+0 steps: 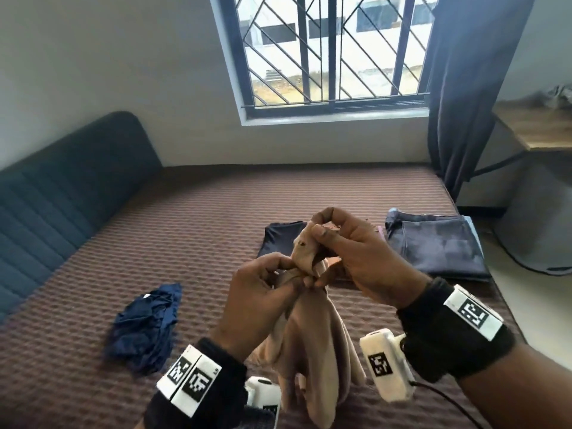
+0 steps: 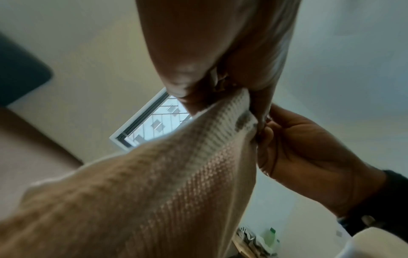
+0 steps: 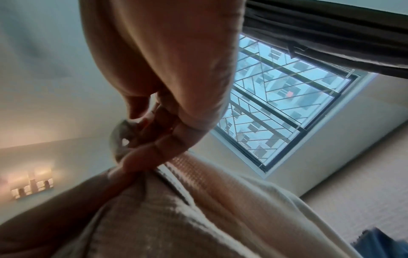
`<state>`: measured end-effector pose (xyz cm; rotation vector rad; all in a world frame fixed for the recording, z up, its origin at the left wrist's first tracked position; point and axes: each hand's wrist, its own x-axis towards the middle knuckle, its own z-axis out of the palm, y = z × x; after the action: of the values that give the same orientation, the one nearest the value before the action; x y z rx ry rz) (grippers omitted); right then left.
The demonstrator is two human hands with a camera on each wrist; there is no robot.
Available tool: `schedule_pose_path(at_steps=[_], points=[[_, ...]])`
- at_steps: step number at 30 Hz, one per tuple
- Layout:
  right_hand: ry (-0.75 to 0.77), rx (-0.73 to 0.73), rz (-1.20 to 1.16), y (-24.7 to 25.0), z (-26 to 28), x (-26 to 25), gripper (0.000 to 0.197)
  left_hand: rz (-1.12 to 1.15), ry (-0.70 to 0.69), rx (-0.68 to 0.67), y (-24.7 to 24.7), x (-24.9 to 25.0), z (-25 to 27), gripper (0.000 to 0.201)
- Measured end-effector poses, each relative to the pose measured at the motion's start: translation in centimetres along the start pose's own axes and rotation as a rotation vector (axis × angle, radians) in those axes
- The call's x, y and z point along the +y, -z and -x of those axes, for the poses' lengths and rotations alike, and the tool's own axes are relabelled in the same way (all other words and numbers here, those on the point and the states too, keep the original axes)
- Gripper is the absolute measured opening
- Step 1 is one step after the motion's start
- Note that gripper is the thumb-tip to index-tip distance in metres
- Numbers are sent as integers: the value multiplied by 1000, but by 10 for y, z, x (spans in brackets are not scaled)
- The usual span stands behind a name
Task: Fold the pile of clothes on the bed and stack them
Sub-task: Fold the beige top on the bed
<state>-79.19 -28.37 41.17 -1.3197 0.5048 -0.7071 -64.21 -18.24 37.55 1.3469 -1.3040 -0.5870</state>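
Above the near edge of the bed, the left hand and the right hand both pinch the beige garment with curled fingers, and it hangs down.

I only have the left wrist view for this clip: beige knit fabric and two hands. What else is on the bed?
Observer: In the head view, a crumpled navy garment lies unfolded on the bed, to the person's left.
Reviewer: Anything folded yet?
Observer: Yes. Folded grey trousers lie at the far right, and a folded dark garment lies beyond the hands.
Reviewer: Is the beige piece lifted?
Observer: The left hand and right hand pinch the top of the beige garment; the rest hangs down toward the bed.
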Motion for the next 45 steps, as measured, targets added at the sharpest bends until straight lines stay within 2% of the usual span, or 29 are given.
schedule_pose_path(at_steps=[4,6,9,13,16,18,21,24,30,33,35,40,42,45], points=[[127,-18,281,7,1,10,18,128,102,127,-4,-7,3,33],[108,-1,337,12,6,22,28,170,152,166,-4,-7,3,33],[19,-78,279,12,14,42,27,120,175,127,-2,-7,7,26],[30,23,138,7,12,63,22,26,192,71,6,-14,14,12],[49,116,139,-2,9,74,8,-29,192,141,12,-18,19,10],[68,159,126,-5,7,76,10,-86,162,179,16,-20,20,11],[58,21,126,-9,3,74,17,-181,157,157,21,-23,21,13],[51,-107,178,-11,-1,73,15,-200,183,148,23,-25,20,15],[128,-172,287,-5,-6,71,19,-303,203,199,24,-31,19,15],[180,-193,415,0,-6,73,20,-322,221,209,20,-30,18,15],[237,-219,529,1,-5,71,21,-282,278,186,16,-30,19,13],[299,-307,644,7,-3,66,24,33,413,113,10,-26,23,8],[321,-276,639,8,0,68,24,49,410,116,7,-24,24,6],[315,-146,589,5,3,73,26,21,372,104,3,-19,25,10]])
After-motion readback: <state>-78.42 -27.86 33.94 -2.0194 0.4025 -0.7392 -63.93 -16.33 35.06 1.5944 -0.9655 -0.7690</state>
